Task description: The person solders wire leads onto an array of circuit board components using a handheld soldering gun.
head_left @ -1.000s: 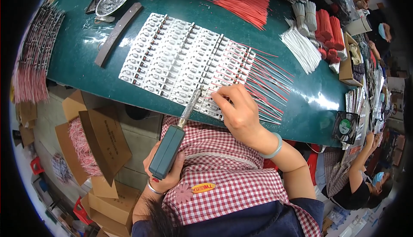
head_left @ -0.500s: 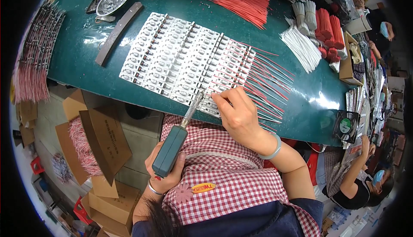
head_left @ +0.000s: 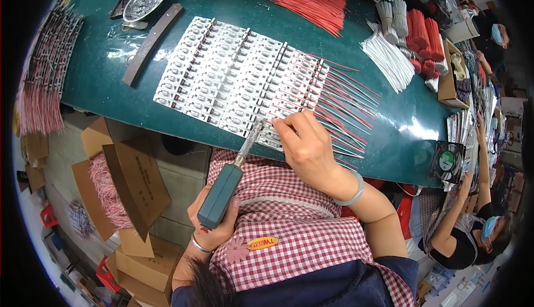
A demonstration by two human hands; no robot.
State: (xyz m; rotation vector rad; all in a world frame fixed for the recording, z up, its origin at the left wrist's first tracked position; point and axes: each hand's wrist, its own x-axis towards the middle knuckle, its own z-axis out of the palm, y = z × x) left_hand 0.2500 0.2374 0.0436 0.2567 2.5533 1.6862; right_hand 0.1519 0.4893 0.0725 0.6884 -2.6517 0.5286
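Observation:
My left hand (head_left: 218, 218) is closed around the green handle of a soldering iron (head_left: 221, 195). The iron's metal tip rests at the near edge of a white board (head_left: 214, 73) that carries rows of small electronic parts. Just right of the tip, my right hand (head_left: 306, 145) is in a pinch, thumb and forefinger together on what looks like the end of a thin wire, mostly hidden by the fingers. Red and white wires (head_left: 353, 104) stick out from the board's right-hand column, passing behind my right hand.
Red wires (head_left: 311, 3) lie in a pile at the back; loose white wires (head_left: 389, 65) and bundles sit farther right. A dark bar (head_left: 153, 44) and a metal dish (head_left: 146, 2) stand left of the board. A small fan (head_left: 448, 161) is at the right edge, a carton (head_left: 136, 179) below left.
Both my hands and the soldering iron stay almost in place. At the far right, a co-worker's arms have stretched out toward the table.

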